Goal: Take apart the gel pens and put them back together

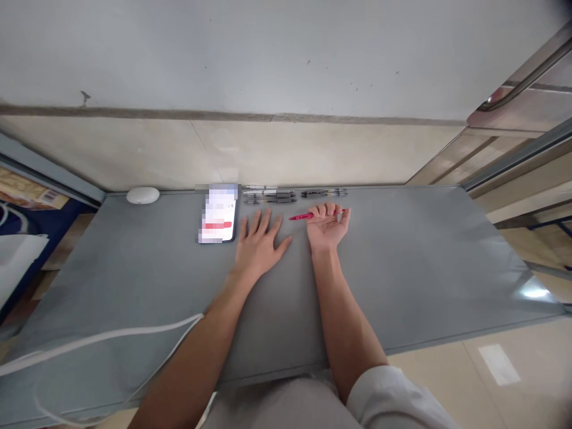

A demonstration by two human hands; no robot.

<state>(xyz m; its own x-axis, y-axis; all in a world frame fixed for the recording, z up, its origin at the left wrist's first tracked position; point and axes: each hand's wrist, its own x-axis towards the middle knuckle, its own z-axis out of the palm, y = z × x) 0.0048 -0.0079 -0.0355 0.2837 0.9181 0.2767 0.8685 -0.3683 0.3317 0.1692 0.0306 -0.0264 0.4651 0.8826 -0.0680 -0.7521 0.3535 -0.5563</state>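
My left hand lies palm down on the grey table, its fingers spread and nothing in it. To its right, my right hand rests palm up with curled fingers around a red pen, whose left end sticks out toward my left hand. Beyond my left hand lie several pens, some clear or white and some dark, side by side near the table's back edge. More dark pens lie just beyond my right hand. A phone with a lit screen is left of my left hand.
A white oval case sits at the table's back left. A white cable loops over the left front and passes by my left forearm. Behind the table stands a wall. At the far left are a white bag and a patterned package.
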